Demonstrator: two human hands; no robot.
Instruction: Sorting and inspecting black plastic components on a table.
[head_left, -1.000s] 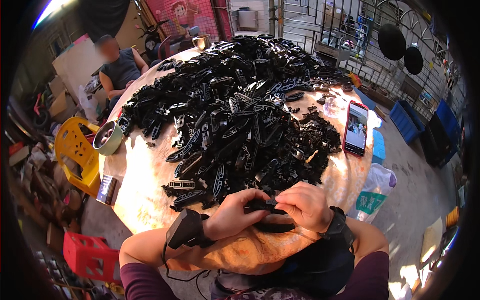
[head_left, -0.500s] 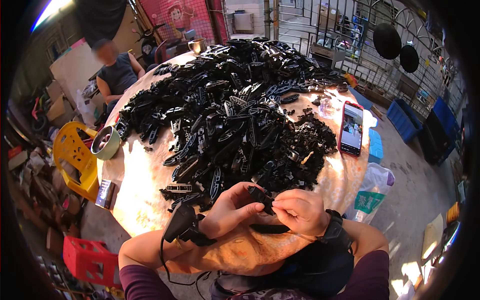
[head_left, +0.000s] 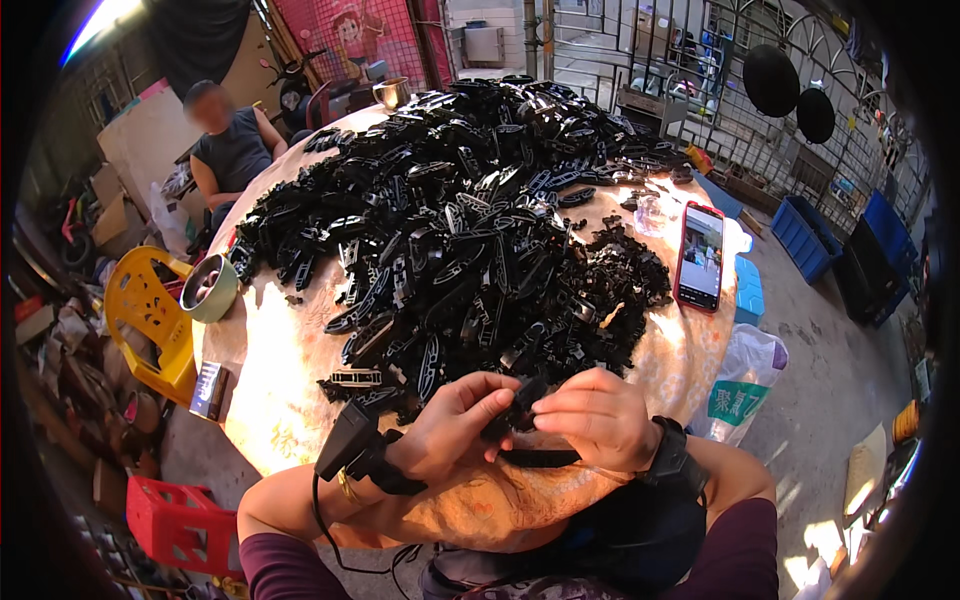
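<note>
At the table's near edge my left hand point(head_left: 455, 425) grips a small black plastic part point(head_left: 524, 398) between thumb and fingers. From the other side my right hand point(head_left: 597, 420) pinches the right end of that same part; its fingertips partly hide it. Just beyond both hands spreads a big heap of black oblong plastic parts point(head_left: 460, 240), many with open slots. A pile of smaller black pieces point(head_left: 620, 285) adjoins the heap on the right. Both wrists carry black strapped devices, the left one with a cable hanging down.
The round table point(head_left: 275, 390) has a patterned orange cloth. A phone point(head_left: 702, 256) stands at right, a bowl point(head_left: 210, 288) and small box point(head_left: 209, 391) at left, a metal mug point(head_left: 392, 93) far back. Around it: yellow chair point(head_left: 150, 300), red stool point(head_left: 180, 525), plastic bag point(head_left: 745, 380), a seated person point(head_left: 232, 145).
The black part has turned between my fingers and sits slightly lower. My left fingers have shifted around it, and my left wrist has rolled a little. The heap looks the same.
</note>
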